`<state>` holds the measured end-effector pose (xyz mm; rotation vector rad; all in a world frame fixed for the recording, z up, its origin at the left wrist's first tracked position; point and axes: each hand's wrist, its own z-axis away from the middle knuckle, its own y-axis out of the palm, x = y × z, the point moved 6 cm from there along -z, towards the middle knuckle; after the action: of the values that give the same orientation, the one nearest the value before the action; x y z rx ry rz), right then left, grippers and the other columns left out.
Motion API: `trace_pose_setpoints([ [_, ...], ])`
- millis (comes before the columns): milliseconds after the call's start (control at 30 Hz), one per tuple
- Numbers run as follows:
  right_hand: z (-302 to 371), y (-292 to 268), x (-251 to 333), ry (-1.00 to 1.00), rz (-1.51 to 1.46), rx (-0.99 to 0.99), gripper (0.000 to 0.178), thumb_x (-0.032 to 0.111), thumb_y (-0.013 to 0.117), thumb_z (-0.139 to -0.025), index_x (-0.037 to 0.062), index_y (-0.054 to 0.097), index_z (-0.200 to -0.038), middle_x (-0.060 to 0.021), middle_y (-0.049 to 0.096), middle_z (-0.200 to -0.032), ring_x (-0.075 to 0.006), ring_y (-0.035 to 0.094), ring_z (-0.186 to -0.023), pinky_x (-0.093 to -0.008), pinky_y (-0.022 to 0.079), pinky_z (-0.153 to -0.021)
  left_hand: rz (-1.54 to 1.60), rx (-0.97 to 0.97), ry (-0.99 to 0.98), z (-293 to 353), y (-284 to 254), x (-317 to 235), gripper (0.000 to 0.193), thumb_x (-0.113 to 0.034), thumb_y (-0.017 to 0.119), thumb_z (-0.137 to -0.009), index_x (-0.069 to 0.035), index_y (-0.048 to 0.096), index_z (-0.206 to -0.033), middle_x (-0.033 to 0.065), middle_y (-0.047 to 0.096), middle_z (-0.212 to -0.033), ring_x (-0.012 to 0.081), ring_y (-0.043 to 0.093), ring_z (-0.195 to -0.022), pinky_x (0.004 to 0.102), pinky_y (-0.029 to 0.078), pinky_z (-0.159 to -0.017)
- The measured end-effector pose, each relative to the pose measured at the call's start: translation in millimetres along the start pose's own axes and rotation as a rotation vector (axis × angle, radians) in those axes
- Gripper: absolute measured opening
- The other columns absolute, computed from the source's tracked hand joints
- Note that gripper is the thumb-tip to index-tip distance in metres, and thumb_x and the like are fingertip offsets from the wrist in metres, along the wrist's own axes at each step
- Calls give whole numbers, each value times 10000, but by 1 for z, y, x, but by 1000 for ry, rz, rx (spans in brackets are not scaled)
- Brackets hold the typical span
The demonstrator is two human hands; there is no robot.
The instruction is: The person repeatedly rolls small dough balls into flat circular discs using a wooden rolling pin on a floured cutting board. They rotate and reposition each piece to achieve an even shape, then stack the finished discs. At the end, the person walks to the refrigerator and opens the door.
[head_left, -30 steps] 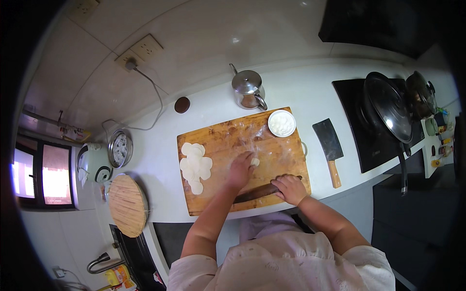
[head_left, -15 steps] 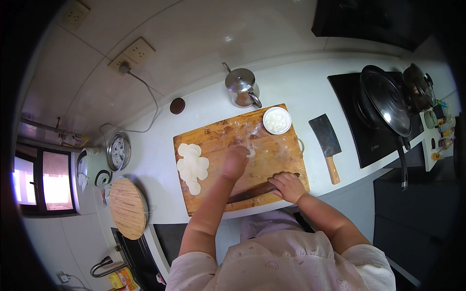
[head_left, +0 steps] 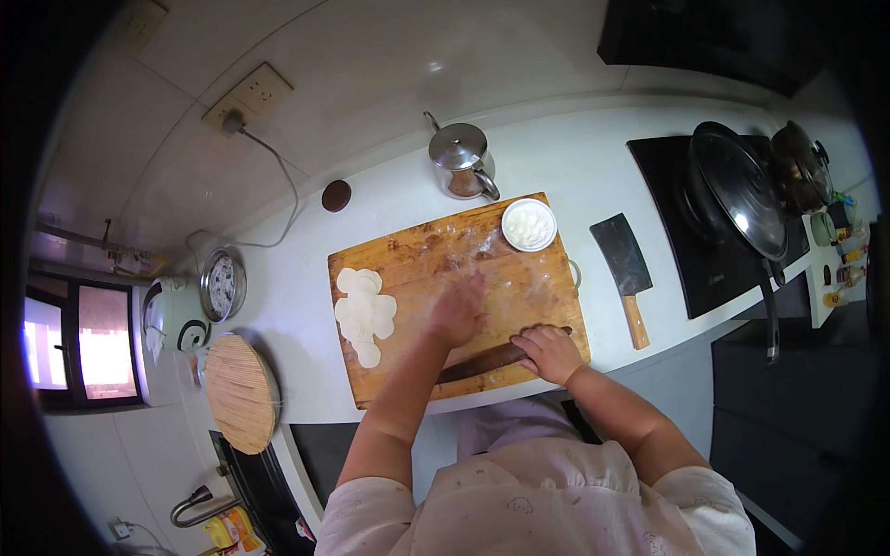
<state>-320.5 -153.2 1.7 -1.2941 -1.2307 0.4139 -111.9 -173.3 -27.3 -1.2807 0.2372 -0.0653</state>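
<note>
My left hand (head_left: 459, 310) lies flat over the middle of the wooden cutting board (head_left: 413, 250), its fingers stretched out; whatever is beneath the palm is hidden. At the board's near right, my right hand (head_left: 549, 354) is closed over one end of a dark rolling pin (head_left: 482, 364), which rests slanting along the near edge. Several thin, round dough wrappers (head_left: 364, 313) overlap in a pile on the left of the board. A small white bowl (head_left: 529, 225) holding white lumps or powder stands at the far right corner. Flour dusts the wood between them.
Right of the board lies a cleaver (head_left: 623, 259) with a wooden handle. Behind stands a lidded metal pot (head_left: 459, 157) near a brown round lid (head_left: 336, 195). Leftward are a metal bowl (head_left: 223, 285) and a round slatted lid (head_left: 239, 394). A covered wok (head_left: 739, 195) sits on the cooktop.
My left hand has gone from bent fingers beside a small white dough piece to lying flat, and that piece is out of sight. My right hand stays on the rolling pin.
</note>
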Motion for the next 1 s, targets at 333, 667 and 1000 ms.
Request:
trace_pose_setpoints([
  [333, 0, -3, 2, -6, 40, -19, 513, 325, 728, -823, 126, 590, -1276, -63, 598, -1198, -263, 563, -1114, -404, 450, -983, 101, -131, -79, 11, 3, 8, 817, -463, 544, -970, -36, 204, -1579, 119, 203, -1658, 274, 161, -1541, 468, 135, -1252],
  [667, -4, -7, 2, -11, 7, 11, 496, 291, 748, -797, 130, 601, -1242, -55, 603, -1166, -264, 569, -1086, -407, 457, -962, 682, -205, 121, 54, 6, -12, 725, -314, 549, -988, -61, 216, -1581, 162, 211, -1651, 324, 202, -1529, 506, 157, -1233],
  [1000, -37, -25, -16, 121, 74, -58, 431, 289, 756, -792, 122, 639, -1171, -50, 614, -1133, -263, 574, -1081, -403, 459, -928, 233, -281, -251, 119, -13, -13, 687, -308, 622, -941, -87, 351, -1532, 149, 296, -1614, 329, 288, -1491, 557, 221, -1197],
])
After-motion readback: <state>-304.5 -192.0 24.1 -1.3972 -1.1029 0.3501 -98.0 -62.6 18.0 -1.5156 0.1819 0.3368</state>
